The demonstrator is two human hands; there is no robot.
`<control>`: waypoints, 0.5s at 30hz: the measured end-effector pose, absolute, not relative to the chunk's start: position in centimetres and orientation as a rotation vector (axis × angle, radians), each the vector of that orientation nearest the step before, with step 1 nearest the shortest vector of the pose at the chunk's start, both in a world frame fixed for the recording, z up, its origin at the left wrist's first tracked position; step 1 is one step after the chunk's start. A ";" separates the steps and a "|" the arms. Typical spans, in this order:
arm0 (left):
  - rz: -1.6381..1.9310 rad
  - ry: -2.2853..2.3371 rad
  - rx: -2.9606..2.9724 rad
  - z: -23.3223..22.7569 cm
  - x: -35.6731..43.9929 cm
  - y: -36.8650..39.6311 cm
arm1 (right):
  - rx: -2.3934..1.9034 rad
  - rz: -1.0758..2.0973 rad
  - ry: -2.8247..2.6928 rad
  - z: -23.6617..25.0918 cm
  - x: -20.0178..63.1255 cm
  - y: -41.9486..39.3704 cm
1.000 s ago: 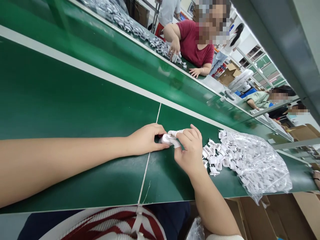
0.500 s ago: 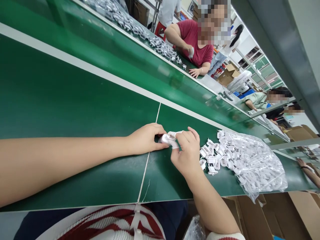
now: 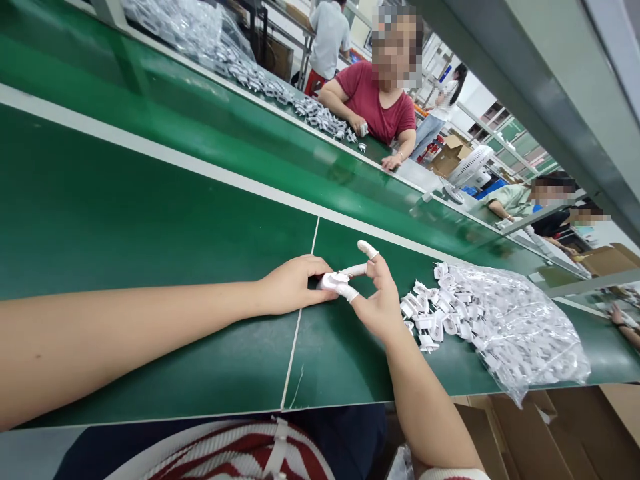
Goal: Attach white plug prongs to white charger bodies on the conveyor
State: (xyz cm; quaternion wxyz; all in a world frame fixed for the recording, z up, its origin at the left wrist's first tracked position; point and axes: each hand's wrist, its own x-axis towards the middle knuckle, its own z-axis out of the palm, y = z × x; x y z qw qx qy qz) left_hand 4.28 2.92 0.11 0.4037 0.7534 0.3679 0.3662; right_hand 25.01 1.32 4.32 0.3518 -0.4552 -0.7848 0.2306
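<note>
Left hand (image 3: 293, 285) and right hand (image 3: 383, 299) (in white finger covers (image 3: 368, 250)) pinch one small, rounded white plastic piece (image 3: 330, 282) over the green worktop (image 3: 215, 373).

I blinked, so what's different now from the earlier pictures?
The right hand opened out: a white-covered finger now stretches up, away from the white piece. The co-worker's hand went up, then back down toward the far pile. The left hand still holds the piece, with the right thumb and forefinger on it; the nearby loose pieces and plastic bag stayed put.
</note>
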 end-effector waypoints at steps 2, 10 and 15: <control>0.935 0.946 1.775 0.3 4.2 2.8 | -1.132 0.783 -1.984 4.3 25.4 1.7; 0.864 0.681 1.184 0.8 4.4 2.7 | -0.966 0.634 -2.022 3.3 25.3 1.5; 0.755 0.618 1.168 1.2 4.2 3.0 | -0.855 0.543 -2.054 3.5 25.4 1.2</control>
